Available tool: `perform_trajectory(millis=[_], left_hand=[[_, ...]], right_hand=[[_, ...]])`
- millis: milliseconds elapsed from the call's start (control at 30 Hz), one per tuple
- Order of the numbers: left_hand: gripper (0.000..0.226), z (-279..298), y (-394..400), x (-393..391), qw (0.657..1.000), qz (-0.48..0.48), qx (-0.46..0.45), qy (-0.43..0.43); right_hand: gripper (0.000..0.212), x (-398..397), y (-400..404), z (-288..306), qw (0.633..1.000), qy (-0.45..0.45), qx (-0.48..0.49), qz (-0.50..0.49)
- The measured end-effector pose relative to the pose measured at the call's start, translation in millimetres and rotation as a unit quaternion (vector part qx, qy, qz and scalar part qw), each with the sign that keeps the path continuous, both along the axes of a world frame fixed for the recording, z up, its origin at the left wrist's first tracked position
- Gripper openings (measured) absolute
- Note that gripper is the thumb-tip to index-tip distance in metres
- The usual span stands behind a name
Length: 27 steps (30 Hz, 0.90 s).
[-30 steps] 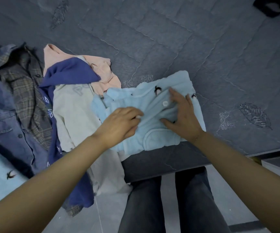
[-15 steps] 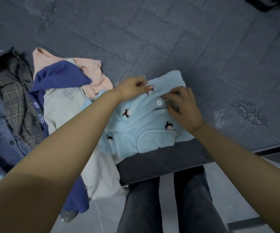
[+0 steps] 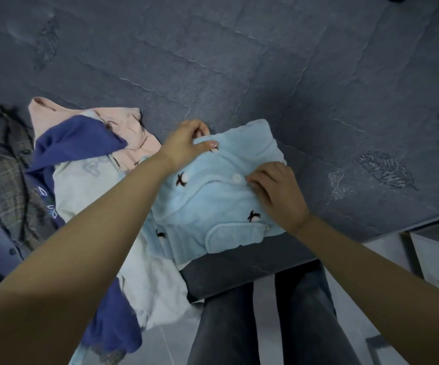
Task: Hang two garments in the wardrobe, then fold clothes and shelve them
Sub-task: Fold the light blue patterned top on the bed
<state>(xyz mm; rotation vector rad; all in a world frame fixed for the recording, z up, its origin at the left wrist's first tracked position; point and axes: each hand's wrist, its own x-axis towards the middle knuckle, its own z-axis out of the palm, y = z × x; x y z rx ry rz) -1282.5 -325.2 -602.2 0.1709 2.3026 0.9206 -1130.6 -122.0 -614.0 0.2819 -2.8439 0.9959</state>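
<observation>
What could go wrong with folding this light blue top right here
The light blue top lies at the bed's near edge, its lower corner overhanging, so it could slip floorward. It overlaps the cream garment, which may drag along. The left hand pinches only the collar and the right hand one edge, so folds may loosen.

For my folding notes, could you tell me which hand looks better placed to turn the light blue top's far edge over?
Left, probably: the left hand pinches the light blue top at its far edge, while the right hand holds its middle.

Grey-blue quilted bed cover (image 3: 239, 61), pale tiled floor (image 3: 263, 291) below, dim light.
</observation>
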Motion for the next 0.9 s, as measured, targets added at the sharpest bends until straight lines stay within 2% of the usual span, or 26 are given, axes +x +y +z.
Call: perform_trajectory(millis=[67, 133, 167, 233, 333, 467, 533, 600, 667, 700, 733, 800, 833, 900], left_hand=[[0.035, 3.1, 3.7, 17.5, 0.978, -0.061, -0.069, 0.185], [0.044, 8.2, 12.6, 47.8, 0.948, -0.108, -0.057, 0.295], [0.05, 5.8, 15.1, 65.5, 0.936, -0.149, -0.052, 0.315], [0.061, -8.9, 8.0, 96.4, 0.91, -0.235, -0.11, 0.323], [0.06, -37.8, -20.9, 112.8, 0.888, -0.255, -0.187, 0.333], [0.054, -51.0, -28.6, 112.3, 0.887, -0.269, -0.192, 0.323], [0.054, -46.9, -29.7, 110.9, 0.896, -0.28, -0.17, 0.3], [0.051, -37.0, -32.9, 105.7, 0.934, -0.249, -0.077, 0.244], [0.047, -17.2, -42.6, 95.6, 0.984, -0.105, 0.055, 0.13], [0.044, -8.3, -49.9, 88.6, 0.989, -0.016, 0.094, 0.11], [0.041, -1.3, -58.0, 80.3, 0.986, 0.044, 0.099, 0.124], [0.04, -0.4, -77.0, 60.7, 0.982, 0.048, 0.007, 0.181], [0.046, -4.8, -86.2, 51.6, 0.983, 0.02, -0.058, 0.17], [0.067, -14.9, -101.2, 39.9, 0.986, -0.019, -0.157, 0.061]], right_hand=[[0.013, 3.4, -2.9, -8.8, 1.0, -0.009, 0.026, -0.01], [0.025, 7.8, -6.8, -16.2, 0.998, -0.023, 0.056, -0.024], [0.033, 9.2, -9.0, -19.1, 0.996, -0.035, 0.074, -0.025], [0.043, 7.6, -12.0, -24.9, 0.992, -0.051, 0.116, -0.024], [0.052, 0.5, -13.8, -35.2, 0.978, -0.081, 0.194, -0.007], [0.055, -2.7, -28.0, -39.7, 0.963, -0.117, 0.239, -0.033], [0.054, -0.9, -32.8, -31.5, 0.97, -0.123, 0.198, -0.062], [0.049, 8.2, -33.5, -17.5, 0.986, -0.097, 0.122, -0.053], [0.047, 27.6, -37.5, -3.4, 0.996, -0.05, 0.067, 0.017], [0.048, 41.4, -44.5, 2.3, 0.996, -0.042, 0.051, 0.053], [0.049, 56.9, -54.5, 6.2, 0.994, -0.043, 0.045, 0.086], [0.052, 87.8, -81.3, 6.6, 0.985, -0.049, 0.081, 0.141], [0.055, 101.6, -96.9, 2.8, 0.979, -0.052, 0.123, 0.156], [0.07, 120.2, -125.1, -11.0, 0.964, -0.079, 0.205, 0.146]])
